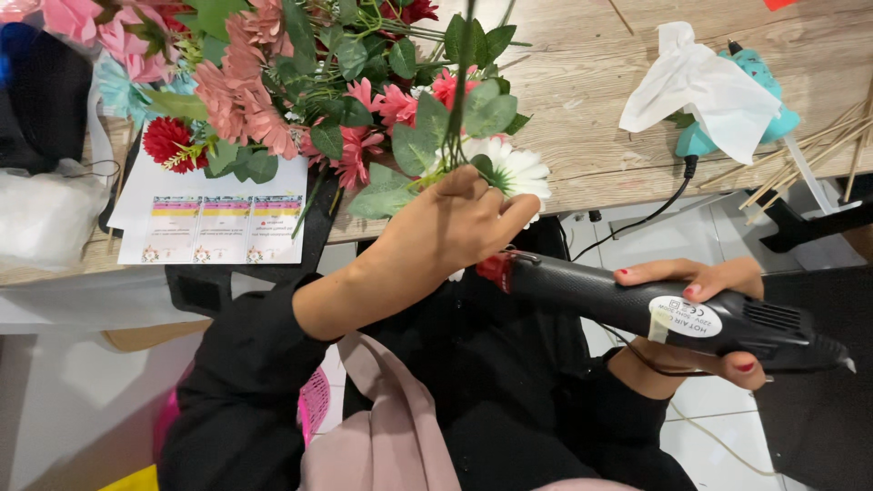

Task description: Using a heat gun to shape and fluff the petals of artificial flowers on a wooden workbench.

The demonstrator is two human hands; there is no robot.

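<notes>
At the frame's center, just below the table edge [618, 195], the left hand [455, 227] gripped a white flower [514, 168], while the right hand [718, 314] clasped a black heat gun [655, 309] in open room at lower right.

A craft workspace: artificial flowers [300, 82], glue gun [759, 100] and wooden sticks [809, 155] crowd the table [600, 118]

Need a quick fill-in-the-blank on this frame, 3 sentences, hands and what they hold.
1. The right hand grips a black ____ with a red nozzle tip.
2. The left hand holds a stem with a ____ daisy-like flower at the table edge.
3. A white tissue is draped over a ____ glue gun on the wooden table.

Missing words: heat gun; white; teal
</notes>
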